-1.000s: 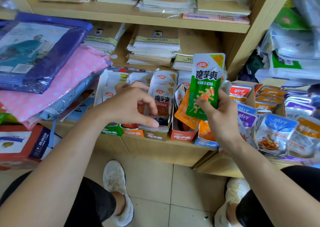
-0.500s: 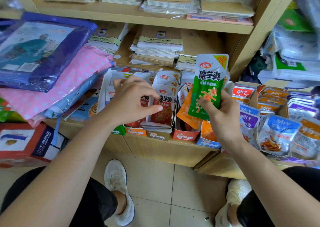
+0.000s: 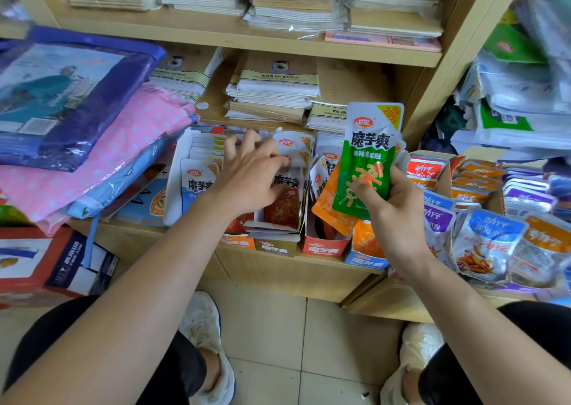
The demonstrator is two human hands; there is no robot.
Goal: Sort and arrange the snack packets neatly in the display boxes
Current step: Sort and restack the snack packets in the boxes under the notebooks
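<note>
My left hand (image 3: 250,177) has left the red packets (image 3: 284,202) under it and now spreads its fingers further back over the box (image 3: 275,248), while my right hand (image 3: 394,210) still pinches the green packet (image 3: 367,160) upright, so sorting looks unfinished

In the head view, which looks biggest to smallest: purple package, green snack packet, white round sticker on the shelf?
1. purple package
2. green snack packet, held nearer the camera
3. white round sticker
</note>
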